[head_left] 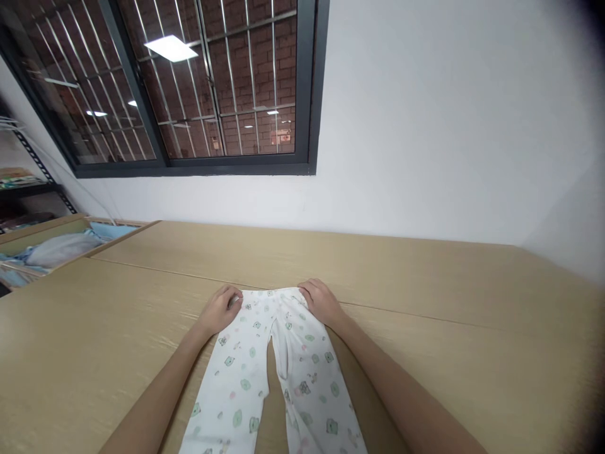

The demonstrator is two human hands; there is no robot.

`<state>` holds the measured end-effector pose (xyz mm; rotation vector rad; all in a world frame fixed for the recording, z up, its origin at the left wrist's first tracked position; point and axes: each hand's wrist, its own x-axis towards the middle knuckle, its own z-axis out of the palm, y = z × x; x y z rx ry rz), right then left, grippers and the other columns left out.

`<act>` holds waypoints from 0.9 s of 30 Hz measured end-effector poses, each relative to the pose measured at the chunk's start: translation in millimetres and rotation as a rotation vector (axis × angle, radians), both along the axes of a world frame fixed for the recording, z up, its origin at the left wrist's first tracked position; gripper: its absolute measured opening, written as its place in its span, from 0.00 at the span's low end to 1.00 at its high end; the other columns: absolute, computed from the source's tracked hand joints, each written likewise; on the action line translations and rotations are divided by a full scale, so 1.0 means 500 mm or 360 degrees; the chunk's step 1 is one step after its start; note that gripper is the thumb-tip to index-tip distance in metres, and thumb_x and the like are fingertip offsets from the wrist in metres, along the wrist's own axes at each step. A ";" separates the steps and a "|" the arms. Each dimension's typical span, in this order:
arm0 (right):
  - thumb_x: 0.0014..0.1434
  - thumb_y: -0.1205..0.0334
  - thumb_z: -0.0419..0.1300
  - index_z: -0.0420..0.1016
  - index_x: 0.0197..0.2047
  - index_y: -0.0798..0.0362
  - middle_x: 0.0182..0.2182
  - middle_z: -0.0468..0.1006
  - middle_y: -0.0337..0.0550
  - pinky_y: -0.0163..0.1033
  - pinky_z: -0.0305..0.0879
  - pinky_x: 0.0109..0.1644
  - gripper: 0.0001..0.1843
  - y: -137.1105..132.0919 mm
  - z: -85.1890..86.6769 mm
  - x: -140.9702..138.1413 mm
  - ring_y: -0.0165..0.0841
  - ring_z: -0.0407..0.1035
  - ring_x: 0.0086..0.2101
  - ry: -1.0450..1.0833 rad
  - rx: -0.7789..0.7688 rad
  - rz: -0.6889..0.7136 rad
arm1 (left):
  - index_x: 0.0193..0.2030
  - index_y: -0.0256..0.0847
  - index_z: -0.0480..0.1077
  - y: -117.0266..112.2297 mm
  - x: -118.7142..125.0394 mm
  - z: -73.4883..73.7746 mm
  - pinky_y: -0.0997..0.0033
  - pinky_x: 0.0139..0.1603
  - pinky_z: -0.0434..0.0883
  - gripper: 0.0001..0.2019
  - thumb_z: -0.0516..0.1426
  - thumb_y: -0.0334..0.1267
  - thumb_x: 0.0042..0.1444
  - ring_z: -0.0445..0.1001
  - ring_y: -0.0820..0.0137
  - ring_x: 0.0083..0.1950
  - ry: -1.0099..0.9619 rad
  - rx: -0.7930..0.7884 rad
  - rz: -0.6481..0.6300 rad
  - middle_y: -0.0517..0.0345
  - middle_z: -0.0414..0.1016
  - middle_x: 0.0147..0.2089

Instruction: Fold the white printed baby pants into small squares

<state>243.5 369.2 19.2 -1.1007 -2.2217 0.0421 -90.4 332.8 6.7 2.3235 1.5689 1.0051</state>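
Note:
White pants [246, 366] printed with green and grey cartoon figures lie spread on the tan table, waistband away from me and both legs toward me. The right leg of the cloth has a few creases along its inner side. My left hand [220, 310] is closed on the left corner of the waistband, its fingers curled. At the opposite corner, my right hand [323, 302] grips the waistband, fingers bent over the cloth. The lower ends of the legs run out of the picture.
The tan tabletop [449, 366] has a seam across it and meets a white wall [425, 126]. A wooden-edged bin [113, 243] holding pale blue and whitish fabric stands at the left, near a dark shelf rack [35, 189]. A barred window [198, 165] is above.

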 end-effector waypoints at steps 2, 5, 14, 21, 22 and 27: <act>0.71 0.67 0.49 0.78 0.43 0.52 0.38 0.81 0.47 0.46 0.69 0.50 0.15 -0.001 0.000 0.000 0.39 0.73 0.42 0.0005 0.0004 0.0001 | 0.41 0.44 0.71 0.001 -0.001 -0.001 0.60 0.47 0.71 0.07 0.52 0.41 0.65 0.73 0.63 0.43 -0.0010 0.0003 -0.0013 0.55 0.75 0.43; 0.71 0.68 0.49 0.78 0.43 0.53 0.38 0.80 0.47 0.45 0.69 0.50 0.15 -0.001 0.000 0.000 0.39 0.73 0.42 0.0005 0.0010 0.0009 | 0.41 0.44 0.71 0.005 -0.006 -0.008 0.60 0.50 0.71 0.10 0.50 0.43 0.67 0.74 0.63 0.46 -0.0045 0.0010 -0.0015 0.54 0.76 0.43; 0.71 0.68 0.49 0.78 0.42 0.52 0.38 0.80 0.47 0.46 0.69 0.50 0.16 0.003 -0.005 0.000 0.39 0.72 0.41 -0.0009 0.0032 0.0019 | 0.57 0.46 0.71 0.017 -0.016 -0.024 0.57 0.61 0.71 0.16 0.48 0.42 0.69 0.75 0.63 0.57 -0.0109 0.0033 -0.0013 0.53 0.77 0.55; 0.72 0.68 0.48 0.78 0.41 0.52 0.37 0.80 0.47 0.45 0.69 0.48 0.16 0.002 -0.004 0.000 0.39 0.72 0.40 -0.0019 0.0046 0.0015 | 0.46 0.45 0.75 0.009 -0.011 -0.013 0.55 0.58 0.71 0.14 0.50 0.45 0.69 0.75 0.61 0.52 -0.0066 0.0078 -0.0005 0.53 0.80 0.48; 0.72 0.67 0.48 0.78 0.41 0.52 0.37 0.80 0.47 0.45 0.69 0.48 0.16 0.003 -0.004 0.000 0.39 0.72 0.40 -0.0017 0.0051 0.0016 | 0.45 0.46 0.75 0.007 -0.010 -0.011 0.54 0.57 0.71 0.13 0.51 0.46 0.68 0.75 0.61 0.52 -0.0059 0.0091 -0.0005 0.53 0.80 0.47; 0.72 0.66 0.48 0.78 0.42 0.52 0.37 0.80 0.47 0.46 0.69 0.49 0.17 0.002 -0.004 0.000 0.40 0.72 0.40 0.0022 0.0108 0.0010 | 0.42 0.45 0.74 0.006 -0.008 -0.005 0.55 0.56 0.71 0.13 0.50 0.44 0.69 0.74 0.61 0.49 -0.0069 0.0164 0.0028 0.53 0.78 0.45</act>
